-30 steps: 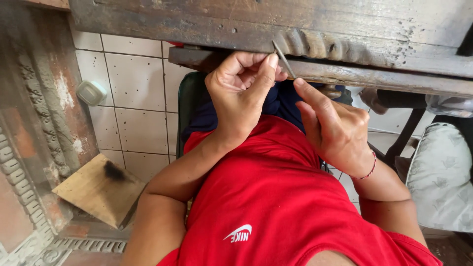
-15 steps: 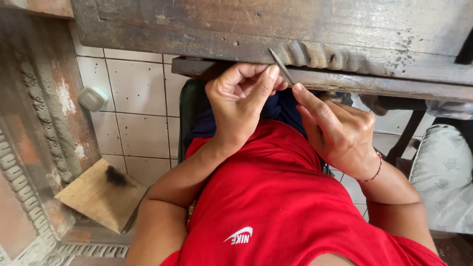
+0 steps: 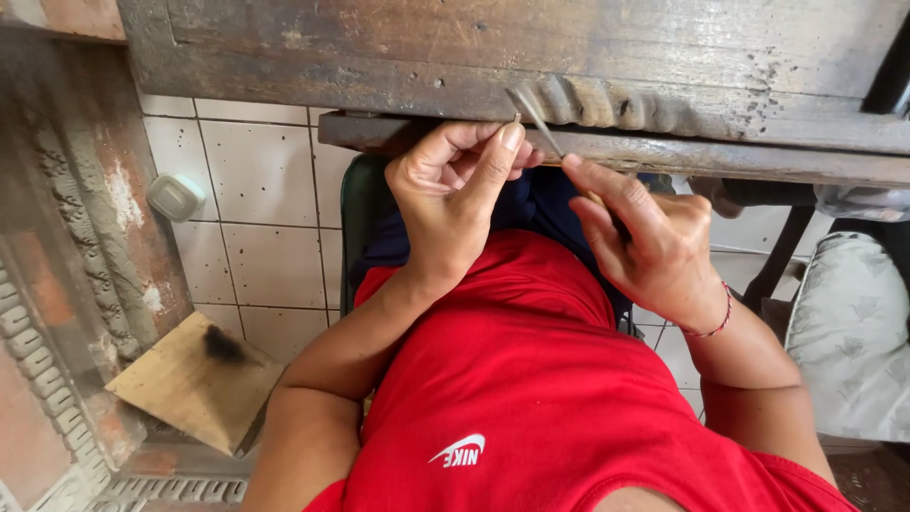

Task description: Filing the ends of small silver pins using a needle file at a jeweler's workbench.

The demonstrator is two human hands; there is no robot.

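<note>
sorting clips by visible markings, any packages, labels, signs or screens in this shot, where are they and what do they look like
No packages, signs or screens.
Logo: a small white curved mark with letters beneath, printed low on the front of the red shirt, below both hands.
</note>
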